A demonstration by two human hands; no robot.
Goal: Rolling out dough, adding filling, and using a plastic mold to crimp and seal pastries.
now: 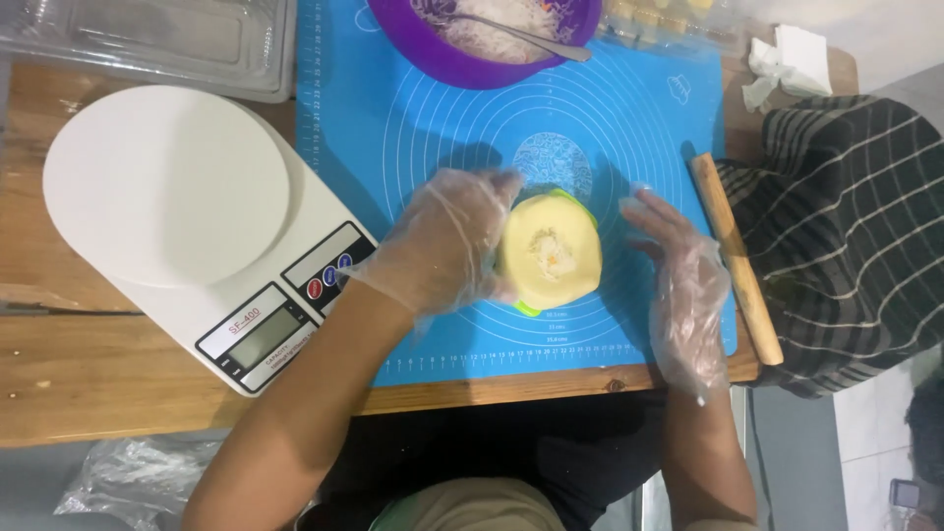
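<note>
Your forearms come in from the near edge of the worktop (118, 393), both hands in thin clear gloves. Your left hand (447, 241) curls loosely around the left side of a green mould (531, 307), touching it without clamping. Your right hand (683, 285) is open, fingers spread, just beside the mould on the right and not touching.

A dough round (549, 251) lies draped over the mould at the middle of the blue mat (413, 118), with a small heap of pale filling in its centre. The dough looks soft, thin and easily torn, and probably a little tacky against the gloves; the mould under it looks stiff and light. Hold by the mould's rim rather than by the dough, and keep your fingers off the filled centre.

To the right, a rolling pin (737, 261) lies along the mat's edge, close to your right wrist, beside a checked cloth (836, 226). To the left stands a white scale (187, 216). Farther off, a purple bowl (433, 49) holds shredded filling and a spoon (531, 37), with clear trays (147, 39) at the far left and a crumpled tissue (787, 59) at the far right.
</note>
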